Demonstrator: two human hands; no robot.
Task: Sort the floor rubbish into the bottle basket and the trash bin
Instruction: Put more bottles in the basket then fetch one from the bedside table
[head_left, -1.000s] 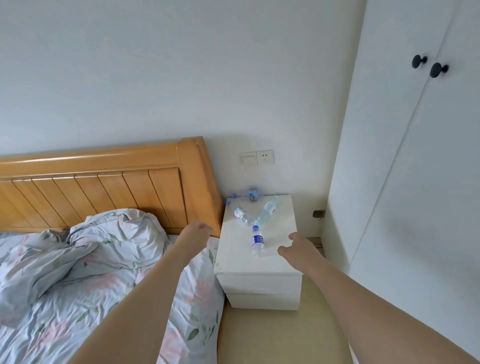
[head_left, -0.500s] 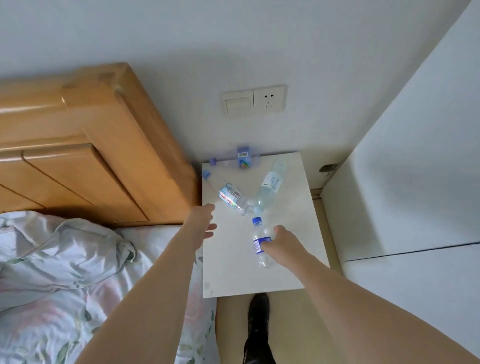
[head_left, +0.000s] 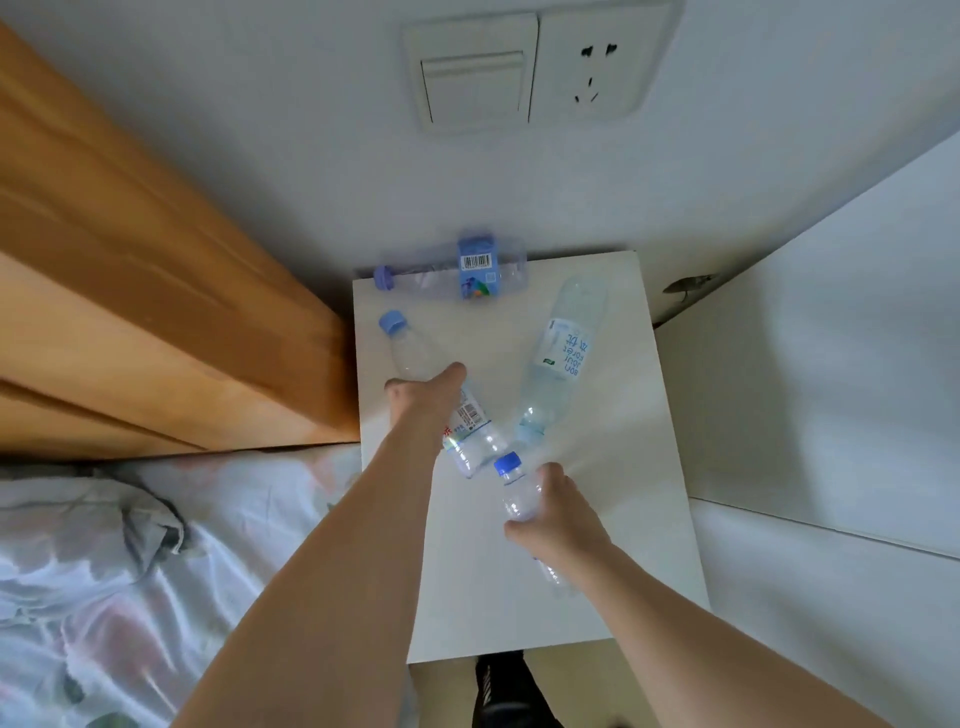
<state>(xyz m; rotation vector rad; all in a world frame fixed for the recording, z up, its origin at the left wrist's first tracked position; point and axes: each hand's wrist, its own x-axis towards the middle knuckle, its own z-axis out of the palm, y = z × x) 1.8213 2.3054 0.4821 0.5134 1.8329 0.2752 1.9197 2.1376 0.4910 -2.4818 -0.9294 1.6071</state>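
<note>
Several empty clear plastic bottles lie on a white nightstand (head_left: 613, 519). My right hand (head_left: 558, 525) is closed around a small blue-capped bottle (head_left: 517, 493) near the middle of the top. My left hand (head_left: 426, 397) presses down over a second blue-capped bottle with a red and white label (head_left: 467, 426), fingers curled on it. A taller clear bottle with a pale label (head_left: 563, 358) lies diagonally to the right. A bottle with a blue label and purple cap (head_left: 457, 270) lies along the back edge by the wall.
A wooden headboard (head_left: 156, 291) stands close on the left, with a rumpled floral bedsheet (head_left: 104, 571) below it. A white wardrobe (head_left: 831, 415) flanks the right. A wall switch and socket (head_left: 524, 67) sit above. My black shoe (head_left: 506, 686) shows on the tan floor.
I have leaned in much closer over the nightstand. My right hand has closed on the small bottle, and my left hand has moved from the bedside onto the labelled bottle.
</note>
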